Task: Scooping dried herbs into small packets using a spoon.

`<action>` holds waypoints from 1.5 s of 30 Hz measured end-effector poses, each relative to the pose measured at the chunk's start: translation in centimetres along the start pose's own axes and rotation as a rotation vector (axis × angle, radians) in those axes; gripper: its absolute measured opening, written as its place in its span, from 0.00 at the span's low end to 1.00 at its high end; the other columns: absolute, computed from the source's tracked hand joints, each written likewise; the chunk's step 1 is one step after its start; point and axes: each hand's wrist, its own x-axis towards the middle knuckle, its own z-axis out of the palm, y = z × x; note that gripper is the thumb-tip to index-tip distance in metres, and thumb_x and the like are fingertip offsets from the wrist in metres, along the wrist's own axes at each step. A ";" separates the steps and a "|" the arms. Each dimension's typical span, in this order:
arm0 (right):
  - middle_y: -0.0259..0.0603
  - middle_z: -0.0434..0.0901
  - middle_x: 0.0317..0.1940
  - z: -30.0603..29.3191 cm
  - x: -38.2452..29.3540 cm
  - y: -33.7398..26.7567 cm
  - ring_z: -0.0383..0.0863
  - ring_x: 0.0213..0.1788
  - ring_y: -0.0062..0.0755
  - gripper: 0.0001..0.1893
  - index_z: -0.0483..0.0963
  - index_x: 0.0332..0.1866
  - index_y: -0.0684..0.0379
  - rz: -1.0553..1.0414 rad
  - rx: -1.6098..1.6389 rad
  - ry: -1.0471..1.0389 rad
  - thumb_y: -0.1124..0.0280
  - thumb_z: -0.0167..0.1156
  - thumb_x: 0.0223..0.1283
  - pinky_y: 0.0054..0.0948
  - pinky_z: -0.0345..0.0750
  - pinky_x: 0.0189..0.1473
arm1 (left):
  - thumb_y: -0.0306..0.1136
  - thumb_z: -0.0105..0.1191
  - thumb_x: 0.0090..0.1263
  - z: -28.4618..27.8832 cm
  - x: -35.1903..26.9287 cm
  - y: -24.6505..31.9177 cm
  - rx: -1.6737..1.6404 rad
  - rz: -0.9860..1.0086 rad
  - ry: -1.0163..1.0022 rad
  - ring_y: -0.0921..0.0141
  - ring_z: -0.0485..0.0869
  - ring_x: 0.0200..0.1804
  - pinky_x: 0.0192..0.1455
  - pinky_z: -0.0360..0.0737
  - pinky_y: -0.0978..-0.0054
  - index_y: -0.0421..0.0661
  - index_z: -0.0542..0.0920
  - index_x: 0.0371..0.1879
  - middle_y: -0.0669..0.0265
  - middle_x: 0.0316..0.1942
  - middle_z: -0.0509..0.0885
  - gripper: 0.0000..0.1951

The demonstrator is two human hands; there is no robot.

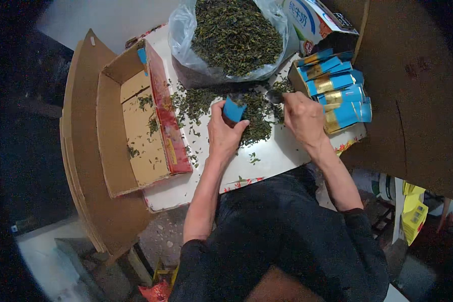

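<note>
A small blue packet (234,109) is held by my left hand (224,132), between thumb and fingers, its top edge tilted up over a pile of dried tea-like leaves (257,128). Just to the right, my right hand (305,115) grips what looks like a spoon (275,96). Its dark bowl sits low among the leaves and its handle is hidden in my fist. Behind both hands stands a large clear plastic bag (181,41) heaped with the same dark green leaves (238,37).
Right of my hand, a cardboard box (299,80) holds several blue and gold packets (339,96). A printed carton (305,22) stands behind. At left, a shallow cardboard box (111,113) has scattered leaves inside. Large cardboard sheets (419,113) flank the white tabletop (207,188).
</note>
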 end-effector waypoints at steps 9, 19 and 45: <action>0.52 0.88 0.35 5.3 -1.0 0.6 0.89 0.35 0.55 0.07 0.86 0.42 0.61 0.093 0.131 -0.069 0.78 0.64 0.60 0.46 0.85 0.39 | 0.31 0.78 0.58 1.2 1.8 1.3 0.059 -0.040 -0.086 0.61 0.86 0.47 0.54 0.83 0.62 0.44 0.72 0.63 0.55 0.47 0.86 0.35; 0.53 0.89 0.29 4.9 -0.1 -0.6 0.92 0.31 0.48 0.12 0.89 0.42 0.64 0.534 0.524 -0.067 0.70 0.60 0.68 0.41 0.86 0.38 | 0.30 0.77 0.58 1.3 1.3 0.7 0.021 0.002 -0.093 0.59 0.87 0.42 0.49 0.84 0.61 0.43 0.71 0.64 0.55 0.43 0.87 0.36; 0.37 0.87 0.25 -2.0 2.6 -3.3 0.79 0.25 0.15 0.09 0.87 0.47 0.67 0.313 0.519 0.053 0.73 0.64 0.72 0.23 0.75 0.28 | 0.28 0.77 0.58 0.3 0.1 1.1 0.028 0.011 -0.014 0.59 0.87 0.49 0.55 0.85 0.62 0.41 0.71 0.65 0.52 0.50 0.85 0.36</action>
